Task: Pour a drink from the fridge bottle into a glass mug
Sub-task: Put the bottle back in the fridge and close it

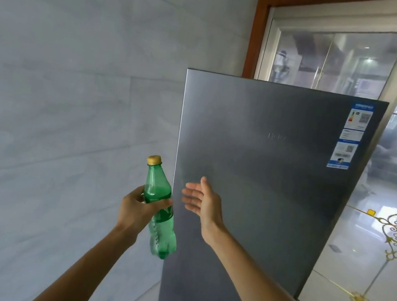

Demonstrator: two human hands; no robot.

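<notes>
Wall (56, 100): pale tile, fills the left of the room.

Fridge (264, 187): grey steel, door closed, sticker (349, 136) at the top right corner.

Floor (365, 291): glossy tile with gold inlay, right of the fridge.

Bottle (164, 219): green plastic, held in the air just off the door's left edge. Long axis near upright, base canted right. Cap (154, 160) gold, on, uppermost.

Left hand (136, 209): arm raised, fingers (164, 202) wrapped round the bottle's middle.

Right hand (203, 201): raised before the door, just right of the bottle, palm facing it, fingers (190, 187) straight and slightly spread, holding nothing. Contact with the door: cannot tell. It seems the freer hand for the cap, which lies up and left of it.

Mug: not in view.
</notes>
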